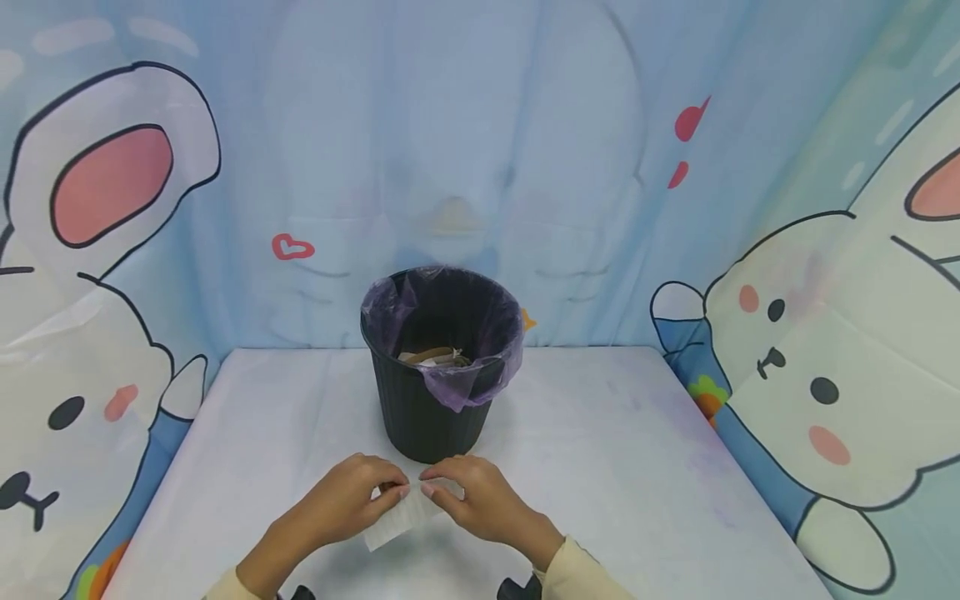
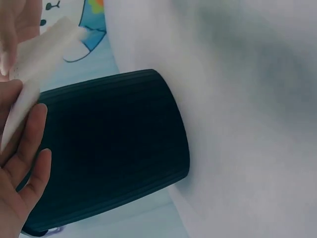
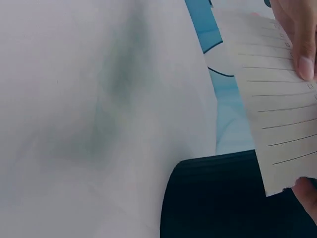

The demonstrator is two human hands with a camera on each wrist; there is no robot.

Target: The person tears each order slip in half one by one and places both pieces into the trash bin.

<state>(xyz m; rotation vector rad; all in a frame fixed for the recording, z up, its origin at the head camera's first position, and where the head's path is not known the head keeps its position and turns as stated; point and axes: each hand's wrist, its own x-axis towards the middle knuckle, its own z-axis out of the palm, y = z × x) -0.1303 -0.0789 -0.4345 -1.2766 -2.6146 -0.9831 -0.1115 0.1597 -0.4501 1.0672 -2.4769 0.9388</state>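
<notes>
A strip of ruled white paper is stretched between both hands, low in front of the bin. My left hand pinches one end between thumb and fingers. Close beside it, my right hand pinches the paper too, its thumb and forefinger near the upper edge. In the right wrist view the paper shows printed black lines and small boxes along one side. The left wrist view has the paper folded or bent between the hands. Just beyond them stands a black bin.
A thin purple bag lines the bin and hangs over its rim. Scraps of paper and brown pieces lie inside. A white cloth covers the table. Behind it hangs a blue curtain with cartoon rabbits.
</notes>
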